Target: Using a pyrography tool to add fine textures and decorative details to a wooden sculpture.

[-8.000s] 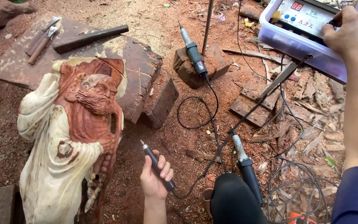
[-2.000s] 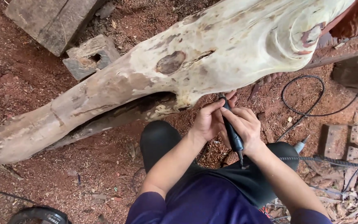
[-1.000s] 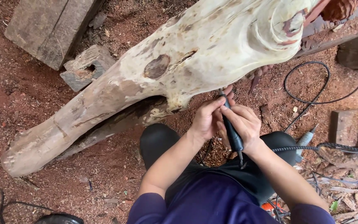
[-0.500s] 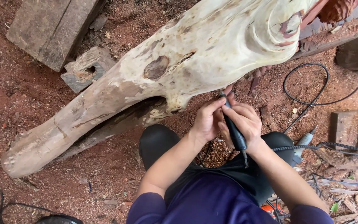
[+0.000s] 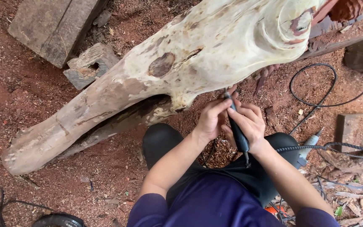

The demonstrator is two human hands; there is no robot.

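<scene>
We see the right hand point(image 5: 251, 124) wrapped around a black rotary carving tool point(image 5: 237, 128), its tip pointing up at the underside of the pale carved log point(image 5: 198, 50). The left hand point(image 5: 213, 117) is curled closed just beside it, fingers touching the tool's upper end. The log lies tilted across red sawdust-covered ground point(image 5: 26, 96), directly above both hands

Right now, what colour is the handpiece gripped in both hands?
Black, with a black cord trailing from its rear; the rotary tool shows best in the head view.
</scene>
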